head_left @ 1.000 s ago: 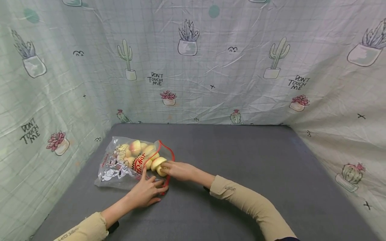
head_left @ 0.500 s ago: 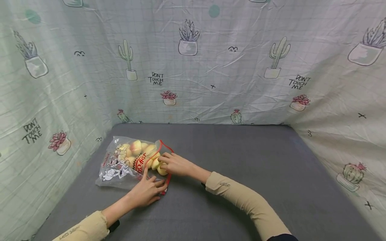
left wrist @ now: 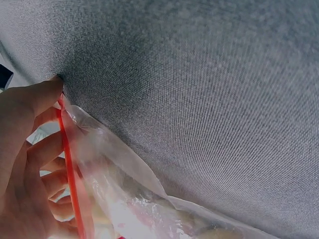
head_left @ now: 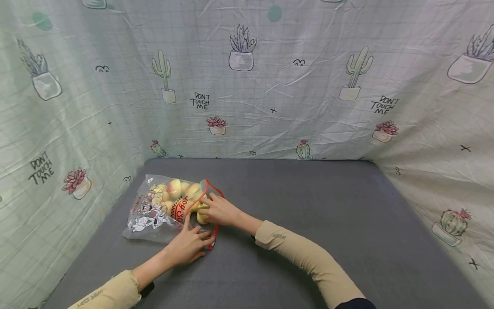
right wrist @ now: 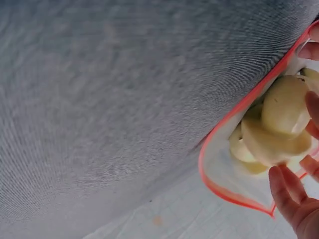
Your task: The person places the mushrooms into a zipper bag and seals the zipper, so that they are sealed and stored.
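A clear plastic zip bag (head_left: 154,231) with red lettering and cartoon prints lies on the grey table at the left. Yellow, red-tinged, rounded pieces (head_left: 175,189) that look like fruit fill it, some sitting in its mouth. My left hand (head_left: 185,246) pinches the near corner of the mouth; in the left wrist view its thumb is at the end of the red zip edge (left wrist: 70,169). At the mouth, the fingers of my right hand (head_left: 224,211) touch the outermost pieces (right wrist: 286,107). The right wrist view shows those fingers spread, not wrapped round a piece.
The grey table (head_left: 308,206) extends right of the bag. A pale curtain (head_left: 270,86) printed with cacti and potted plants hangs behind it and along both sides.
My right hand has moved left toward the bag, and the outermost pieces have shifted deeper into its mouth. The left hand has stayed at the near corner.
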Available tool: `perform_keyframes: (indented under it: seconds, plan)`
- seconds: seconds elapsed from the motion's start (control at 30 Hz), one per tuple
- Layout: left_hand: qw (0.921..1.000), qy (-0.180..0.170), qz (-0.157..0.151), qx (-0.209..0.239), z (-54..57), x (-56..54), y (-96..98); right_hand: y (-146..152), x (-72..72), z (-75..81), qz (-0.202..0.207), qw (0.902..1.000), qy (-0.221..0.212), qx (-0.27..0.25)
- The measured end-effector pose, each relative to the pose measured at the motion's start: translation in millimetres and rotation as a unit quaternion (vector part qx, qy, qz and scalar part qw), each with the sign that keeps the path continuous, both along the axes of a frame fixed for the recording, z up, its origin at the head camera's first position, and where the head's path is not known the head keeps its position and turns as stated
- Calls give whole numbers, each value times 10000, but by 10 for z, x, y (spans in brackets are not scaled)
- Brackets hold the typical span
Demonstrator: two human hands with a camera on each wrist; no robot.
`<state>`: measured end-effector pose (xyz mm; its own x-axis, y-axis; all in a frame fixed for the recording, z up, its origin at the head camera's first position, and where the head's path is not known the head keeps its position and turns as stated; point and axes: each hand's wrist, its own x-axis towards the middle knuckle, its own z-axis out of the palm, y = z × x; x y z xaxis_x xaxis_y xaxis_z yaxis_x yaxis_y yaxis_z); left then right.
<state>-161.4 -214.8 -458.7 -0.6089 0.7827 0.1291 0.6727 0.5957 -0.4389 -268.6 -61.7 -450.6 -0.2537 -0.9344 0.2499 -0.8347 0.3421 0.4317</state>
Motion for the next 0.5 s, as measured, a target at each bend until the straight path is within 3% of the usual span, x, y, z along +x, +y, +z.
perform_keyframes:
  seconds: [0.2,0.5]
  plan:
    - [10000,-20,34,-7,-2,-13,14,69,11,-6,169,9998,68,17]
    - [9998,-25,67,-198,12,-19,8,298,-16,37,480,9960,-210,722]
